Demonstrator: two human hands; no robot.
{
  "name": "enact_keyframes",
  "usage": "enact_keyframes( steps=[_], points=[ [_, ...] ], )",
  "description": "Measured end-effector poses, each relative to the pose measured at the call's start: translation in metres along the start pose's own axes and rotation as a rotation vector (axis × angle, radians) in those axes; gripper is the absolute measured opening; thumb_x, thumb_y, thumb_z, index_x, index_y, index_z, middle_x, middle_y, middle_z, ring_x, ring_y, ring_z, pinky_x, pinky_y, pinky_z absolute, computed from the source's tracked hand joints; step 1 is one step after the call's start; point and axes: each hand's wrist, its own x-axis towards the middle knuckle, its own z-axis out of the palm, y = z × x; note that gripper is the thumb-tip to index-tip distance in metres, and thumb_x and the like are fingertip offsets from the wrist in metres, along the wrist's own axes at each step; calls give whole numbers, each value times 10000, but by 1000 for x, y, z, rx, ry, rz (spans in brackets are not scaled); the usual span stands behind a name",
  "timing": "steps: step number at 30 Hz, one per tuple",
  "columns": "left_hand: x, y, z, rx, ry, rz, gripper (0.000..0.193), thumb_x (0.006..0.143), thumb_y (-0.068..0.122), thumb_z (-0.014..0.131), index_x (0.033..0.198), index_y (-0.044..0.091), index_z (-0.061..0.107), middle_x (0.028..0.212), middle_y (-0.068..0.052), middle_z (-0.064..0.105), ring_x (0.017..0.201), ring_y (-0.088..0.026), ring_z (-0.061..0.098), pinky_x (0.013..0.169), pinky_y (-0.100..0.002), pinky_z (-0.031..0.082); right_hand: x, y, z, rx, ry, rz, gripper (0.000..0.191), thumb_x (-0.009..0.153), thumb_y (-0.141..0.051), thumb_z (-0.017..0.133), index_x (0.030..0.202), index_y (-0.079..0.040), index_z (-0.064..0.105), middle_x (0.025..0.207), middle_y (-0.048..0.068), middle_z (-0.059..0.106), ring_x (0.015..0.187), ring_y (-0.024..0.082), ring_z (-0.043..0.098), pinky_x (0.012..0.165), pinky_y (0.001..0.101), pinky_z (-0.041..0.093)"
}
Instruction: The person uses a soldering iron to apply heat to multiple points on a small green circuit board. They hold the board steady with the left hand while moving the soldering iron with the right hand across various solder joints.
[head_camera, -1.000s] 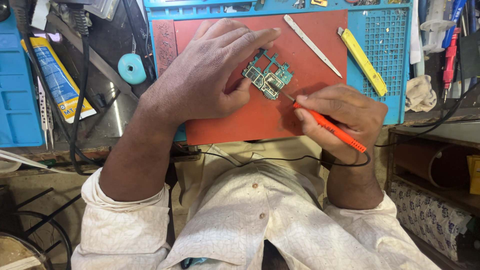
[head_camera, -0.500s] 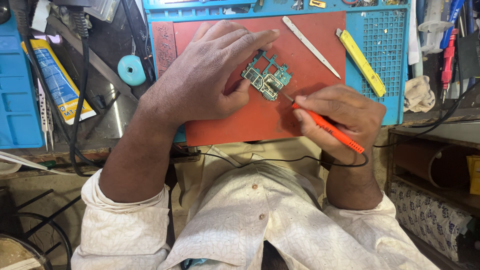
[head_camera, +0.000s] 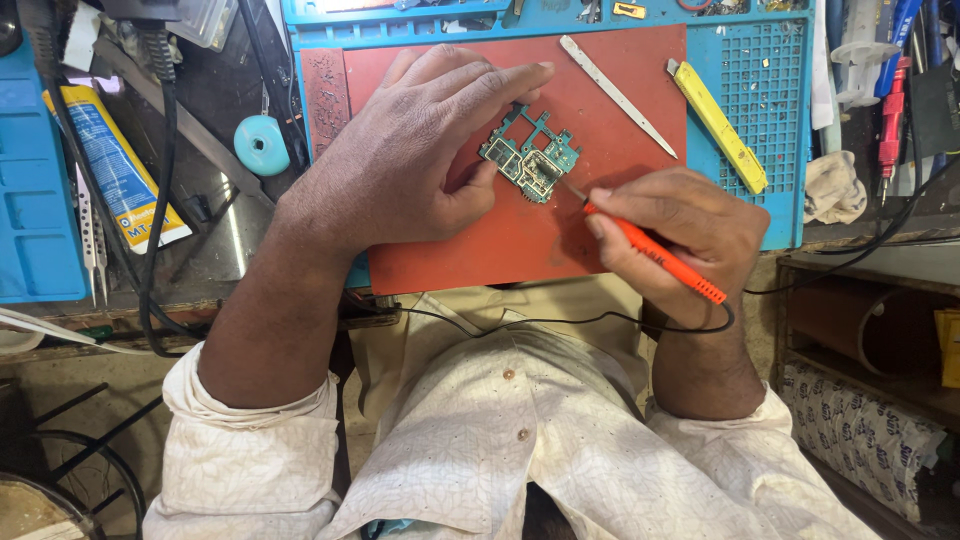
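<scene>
The left hand (head_camera: 420, 150) lies flat and spread on the red work mat (head_camera: 500, 250), its fingers stretched forward and its thumb pressed against the near edge of a small green circuit board (head_camera: 530, 165), pinning it down rather than gripping it. The right hand (head_camera: 680, 235) is curled tight around an orange-handled soldering iron (head_camera: 655, 250), held like a pen, with the thin metal tip reaching up and left to touch the board's lower right corner. A black cord runs from the back of the iron and loops across the person's lap.

The board sits on the mat between the two hands, just under the left fingertips and just beyond the right knuckles. Further back on the mat lies a slim grey pry tool (head_camera: 615, 90), and beside it, on the blue grid mat (head_camera: 770, 100), a yellow utility knife (head_camera: 718, 125). A round teal spool (head_camera: 262, 143) and a yellow and blue tube (head_camera: 115, 165) rest off to the left.

Compared with a second ago, both hands, the board and the iron sit in the same places; nothing has visibly shifted
</scene>
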Motion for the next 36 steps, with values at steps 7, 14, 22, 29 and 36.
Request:
enact_keyframes(
  steps=[7,14,22,29,36],
  points=[
    [-1,1,0,7,13,5,740,818,65,728,1517,13,492,1326,-148,638,1279,-348,566,1136,-478,418,3,-3,-1,-15,-14,-14,219,852,56,822,1058,23,754,963,126,734,802,209,725,716,274,562],
    [-1,0,-1,7,12,6,740,819,59,722,1521,21,491,1329,-144,636,1277,-344,571,1143,-476,424,5,-5,-1,-26,-35,-10,229,839,36,833,1054,28,753,960,128,732,804,215,724,714,275,559],
    [-1,1,-1,13,9,7,740,819,56,715,1523,19,489,1318,-147,634,1276,-347,572,1140,-478,425,4,-6,0,-25,-17,-3,219,858,45,814,1068,22,756,962,129,730,802,211,720,714,276,562],
    [-1,1,-1,7,7,4,742,815,55,723,1519,16,492,1325,-153,631,1279,-353,571,1142,-476,431,4,-6,0,-10,-25,-16,229,866,44,811,1087,24,753,977,133,734,814,212,725,721,276,567],
    [-1,1,-1,6,10,8,744,813,48,723,1520,16,492,1338,-153,633,1273,-352,571,1134,-479,433,4,-6,1,-18,-13,-7,231,876,48,809,1098,21,757,980,131,736,815,207,725,726,274,566]
  ],
)
